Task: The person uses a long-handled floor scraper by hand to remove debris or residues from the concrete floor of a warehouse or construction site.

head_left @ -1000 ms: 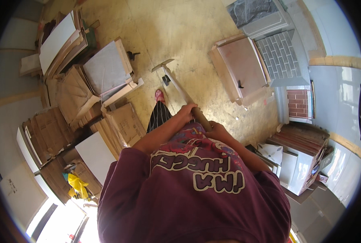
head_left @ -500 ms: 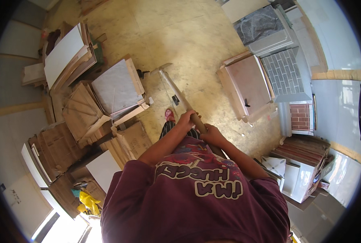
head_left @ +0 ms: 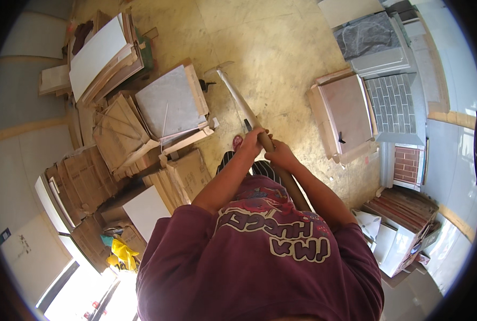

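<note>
A long pale pole slants from beside my body across the floor, with a thin flat crosspiece at its far end. I cannot make out what kind of tool it is. My left hand is wrapped round the shaft on the far side of my waist. Closer to my body, my right hand also grips it, fingers closed. The pole's near part passes under my right forearm. Just beyond my left hand, a small dark piece shows beside the shaft. One red shoe shows below the pole.
Opened cardboard boxes and a stack of grey tiles stand on the left, near white panels. At right are a boxed brown tile stack, a grey brick-pattern panel and more boxes. A yellow bag lies lower left.
Both hands and the pole have moved forward, its crosspiece sliding farther from me. The whole view has shifted slightly, so the surroundings appear farther right. Both grips stay closed.
</note>
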Tool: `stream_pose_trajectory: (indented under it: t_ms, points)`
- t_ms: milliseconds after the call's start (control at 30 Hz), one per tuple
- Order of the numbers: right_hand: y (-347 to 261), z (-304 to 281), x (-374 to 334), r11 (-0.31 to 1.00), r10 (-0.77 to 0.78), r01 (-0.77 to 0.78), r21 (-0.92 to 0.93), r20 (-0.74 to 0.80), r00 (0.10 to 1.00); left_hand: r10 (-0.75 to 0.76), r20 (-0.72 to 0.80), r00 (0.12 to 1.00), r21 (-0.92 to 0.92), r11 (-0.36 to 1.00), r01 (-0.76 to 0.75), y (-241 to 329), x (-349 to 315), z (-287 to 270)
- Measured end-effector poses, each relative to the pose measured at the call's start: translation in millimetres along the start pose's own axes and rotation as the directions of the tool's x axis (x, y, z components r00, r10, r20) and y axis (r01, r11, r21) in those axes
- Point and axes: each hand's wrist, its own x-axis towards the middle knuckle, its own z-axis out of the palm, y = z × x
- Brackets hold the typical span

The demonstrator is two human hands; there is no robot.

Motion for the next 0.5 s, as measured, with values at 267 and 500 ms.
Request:
stream_pose_trajectory:
  t_ms: [267,500]
  points:
    - [1.6,7.8,30.9,0.998,-0.010,0.012,-0.055,0.035,0.999,0.013,-0.029,1.000,-0.007,1.000,-0.013,18.0,10.8,-7.2]
    - [1.0,13.0,39.8,0.994,0.033,-0.029,-0.107,0.031,0.999,0.013,-0.040,0.999,-0.054,0.998,-0.015,20.5,17.1,-15.7]
